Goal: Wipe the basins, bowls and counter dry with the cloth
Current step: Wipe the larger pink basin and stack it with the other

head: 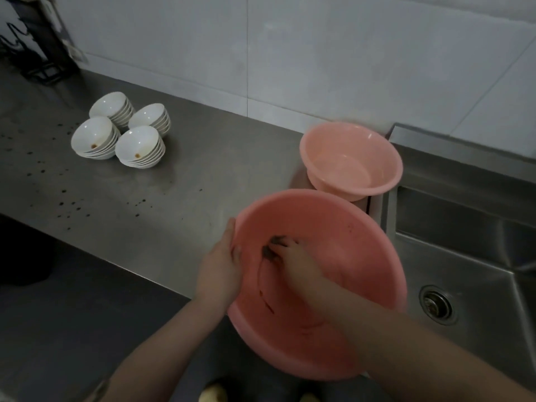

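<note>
Both hands work the large pink basin (pixel 319 285): left hand (pixel 220 268) grips its rim, right hand (pixel 290 253) presses the dark cloth (pixel 271 249) inside. Beyond it, the small basin (pixel 351 161), bowls (pixel 121 129) (two stained) and spotted counter (pixel 145 192) look untouched.

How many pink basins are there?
2. The big pink basin is tilted at the counter's front edge, gripped by the left hand. The small pink basin sits behind it, beside the sink.

The counter (pixel 179 181) and sink (pixel 464 256) are seen as brushed metal; the basins (pixel 319 329) as smooth pink plastic; the bowls (pixel 136 146) as glossy white.
</note>
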`<state>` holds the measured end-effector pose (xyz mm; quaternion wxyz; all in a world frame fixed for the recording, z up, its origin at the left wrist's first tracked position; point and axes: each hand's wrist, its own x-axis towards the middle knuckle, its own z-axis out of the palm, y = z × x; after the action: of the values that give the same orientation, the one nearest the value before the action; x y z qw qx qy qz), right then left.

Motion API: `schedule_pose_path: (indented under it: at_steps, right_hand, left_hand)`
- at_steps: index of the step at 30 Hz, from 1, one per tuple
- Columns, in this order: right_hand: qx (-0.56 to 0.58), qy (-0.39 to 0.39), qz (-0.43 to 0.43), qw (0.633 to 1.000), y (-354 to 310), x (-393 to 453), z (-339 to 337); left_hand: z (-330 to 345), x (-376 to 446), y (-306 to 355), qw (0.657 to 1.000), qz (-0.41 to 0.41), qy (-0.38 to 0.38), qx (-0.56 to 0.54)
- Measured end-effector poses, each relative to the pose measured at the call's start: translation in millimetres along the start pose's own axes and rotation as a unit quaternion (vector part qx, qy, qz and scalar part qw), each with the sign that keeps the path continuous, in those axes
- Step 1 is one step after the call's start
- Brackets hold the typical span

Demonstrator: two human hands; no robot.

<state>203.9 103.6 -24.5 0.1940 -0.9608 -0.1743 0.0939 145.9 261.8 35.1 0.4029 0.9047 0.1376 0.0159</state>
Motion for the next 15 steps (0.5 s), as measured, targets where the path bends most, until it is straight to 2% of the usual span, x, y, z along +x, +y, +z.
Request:
schedule_pose_path:
  at_steps: [5,7,8,11,15]
  right_hand:
    - [0.029,-0.002,-0.145,0.989,-18,-28,11]
    - [0.018,-0.038,-0.199,0.979,-13,-43,5]
    - [0.004,-0.087,-0.214,0.973,-8,-50,-1]
    - [-0.065,-0.206,-0.217,0.952,6,-69,-21]
    - [-0.162,-0.225,-0.195,0.941,19,-80,-51]
  left_hand:
    - [5,3,-3,0.999,-0.028,0.015,-0.016]
    - [4,3,-2,0.999,-0.025,0.014,-0.033]
    - [4,2,-2,0.999,-0.018,0.013,-0.036]
    - [1,2,-4,1.000,0.004,-0.007,-0.017]
    - [-3,3,-6,1.000,0.008,-0.026,0.007]
